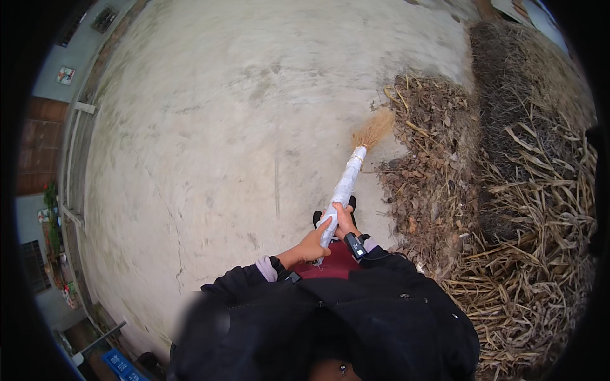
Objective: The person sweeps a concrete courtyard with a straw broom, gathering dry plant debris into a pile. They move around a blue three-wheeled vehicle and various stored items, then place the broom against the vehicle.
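Both my hands are closed around a broom (346,178), whose handle is wrapped in a white covering. Its tan bristles (373,128) fan out at the far end, beside the edge of a leaf pile. My left hand (311,245) grips the handle close to its near end. Slightly farther up, my right hand (344,220) wraps it from the right side. The broom slants away from me toward the upper right, in front of my body. Whether the bristles touch the ground, I cannot tell.
Dry brown leaves (438,171) lie heaped on the right. Beyond them are dark brush (508,120) and long dry stalks (534,254). Pale, cracked concrete (210,146) stretches ahead and left. A low ledge (75,165) and a building wall (41,219) border the far left.
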`<state>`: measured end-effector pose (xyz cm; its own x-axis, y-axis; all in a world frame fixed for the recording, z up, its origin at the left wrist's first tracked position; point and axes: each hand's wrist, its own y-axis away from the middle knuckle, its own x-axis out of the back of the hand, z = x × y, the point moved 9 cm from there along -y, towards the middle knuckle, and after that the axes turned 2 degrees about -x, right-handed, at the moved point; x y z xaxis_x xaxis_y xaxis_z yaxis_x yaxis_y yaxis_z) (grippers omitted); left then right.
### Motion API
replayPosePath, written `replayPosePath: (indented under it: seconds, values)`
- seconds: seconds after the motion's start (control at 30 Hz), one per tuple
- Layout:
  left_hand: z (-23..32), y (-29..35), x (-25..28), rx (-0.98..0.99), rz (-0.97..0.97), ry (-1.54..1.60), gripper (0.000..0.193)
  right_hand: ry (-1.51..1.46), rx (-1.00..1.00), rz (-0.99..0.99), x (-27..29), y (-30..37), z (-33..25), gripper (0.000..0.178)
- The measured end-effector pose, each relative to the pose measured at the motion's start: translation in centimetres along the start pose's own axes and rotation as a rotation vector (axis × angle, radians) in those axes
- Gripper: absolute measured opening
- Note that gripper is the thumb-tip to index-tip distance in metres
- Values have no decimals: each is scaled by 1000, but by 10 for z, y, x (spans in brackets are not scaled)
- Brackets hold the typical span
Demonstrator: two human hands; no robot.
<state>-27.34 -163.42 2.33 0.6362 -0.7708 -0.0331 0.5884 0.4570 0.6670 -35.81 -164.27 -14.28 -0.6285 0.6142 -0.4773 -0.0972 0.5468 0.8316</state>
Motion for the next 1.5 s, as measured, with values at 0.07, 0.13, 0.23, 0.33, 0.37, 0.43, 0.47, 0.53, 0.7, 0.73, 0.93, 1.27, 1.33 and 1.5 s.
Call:
replayPosePath:
  seconds: [0.07, 0.13, 0.23, 0.33, 0.37, 0.43, 0.47, 0.53, 0.7, 0.73, 0.93, 1.27, 1.33, 1.5]
  values:
    - [-12, 6, 10, 135, 85, -141, 98, 6, -134, -53, -28, -3, 22, 43]
    - [-19, -3, 16, 182, 146, -133, 101, 49, -183, -271, -54, -7, 30, 42]
    - [-25, -41, 16, 228, 128, -35, 99, 128, -189, -158, -26, -39, 17, 41]
    - [-5, -100, 6, 148, -187, 107, 93, 22, -69, 142, 43, -70, -37, 46]
    - [6, -109, 11, 59, -206, 150, 91, 15, 15, 191, 51, -81, -57, 47]
    - [19, -114, 19, 0, -246, 207, 91, 33, 120, 331, 64, -78, -82, 46]
    - [26, -109, 25, -51, -213, 165, 93, 44, 166, 319, 56, -75, -90, 47]
    - [38, -81, 30, -142, -199, 69, 94, 9, 157, 260, 33, -54, -84, 46]
    - [33, -3, 46, 178, 7, -314, 102, 24, -110, -54, -50, -19, -27, 46]
    - [27, 12, 50, 272, 29, -376, 102, 128, -163, 55, -53, -28, -11, 49]
    - [6, -24, 55, 445, 42, -481, 99, 426, -437, -73, -47, -75, 50, 45]
    - [17, -6, 49, 290, -92, -600, 95, 377, -96, 286, 20, -86, 32, 78]
    - [11, 20, 51, 320, -21, -615, 93, 378, -125, 225, 3, -88, 59, 67]
    - [-11, -22, 25, 354, 23, -491, 96, 525, -318, -5, 14, -91, 60, 44]
